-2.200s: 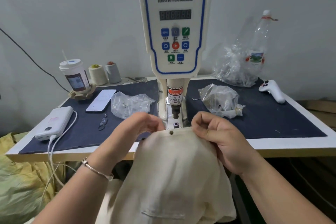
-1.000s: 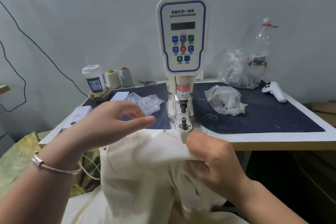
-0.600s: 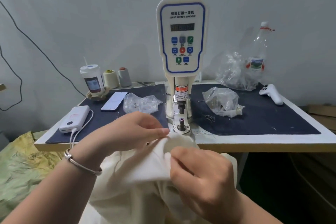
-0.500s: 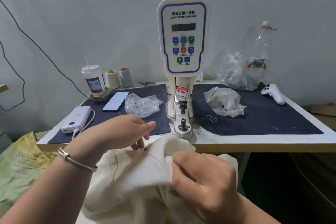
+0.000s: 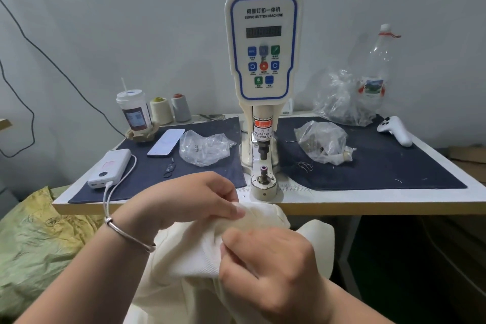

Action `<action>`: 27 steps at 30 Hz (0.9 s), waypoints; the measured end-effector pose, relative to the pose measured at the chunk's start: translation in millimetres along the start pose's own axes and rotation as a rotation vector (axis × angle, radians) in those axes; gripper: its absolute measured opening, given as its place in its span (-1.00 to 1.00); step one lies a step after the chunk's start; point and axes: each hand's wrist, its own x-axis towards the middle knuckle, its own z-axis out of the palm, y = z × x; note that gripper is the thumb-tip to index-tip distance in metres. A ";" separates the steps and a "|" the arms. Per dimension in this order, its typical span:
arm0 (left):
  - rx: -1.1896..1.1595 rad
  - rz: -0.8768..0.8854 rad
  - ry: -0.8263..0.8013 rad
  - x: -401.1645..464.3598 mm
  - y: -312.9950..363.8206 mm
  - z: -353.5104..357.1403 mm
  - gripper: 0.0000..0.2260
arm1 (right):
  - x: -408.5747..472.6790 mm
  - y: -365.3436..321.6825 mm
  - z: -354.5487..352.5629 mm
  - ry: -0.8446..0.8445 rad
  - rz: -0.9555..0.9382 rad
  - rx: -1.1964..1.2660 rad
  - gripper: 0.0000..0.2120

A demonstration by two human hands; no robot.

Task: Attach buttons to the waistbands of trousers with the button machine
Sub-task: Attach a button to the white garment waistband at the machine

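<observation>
The cream trousers (image 5: 192,252) hang bunched below the table's front edge, off the machine. My left hand (image 5: 189,197), a bangle on its wrist, pinches the folded waistband near its top. Lower and to the right, my right hand (image 5: 268,260) grips the same fold of cloth. The white button machine (image 5: 263,47) stands at the table's middle. Its lower die (image 5: 263,169), with a purple tip, is bare and sits just beyond my hands. No button shows on the cloth from here.
Two clear bags of small metal parts (image 5: 205,148) (image 5: 322,144) lie on dark mats either side of the machine. A power bank (image 5: 110,168), phone (image 5: 166,142), cup (image 5: 134,113), thread cones (image 5: 171,109), bottle (image 5: 374,71) and white controller (image 5: 394,130) share the table (image 5: 368,201).
The waistband came off the die toward me and down below the table edge. Both hands moved in and now bunch the cloth; the fastened button is out of sight.
</observation>
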 end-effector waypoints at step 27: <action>-0.475 0.643 0.321 -114.7 26.9 -59.8 -0.82 | 115.2 36.0 -31.7 -0.136 0.481 0.820 -0.92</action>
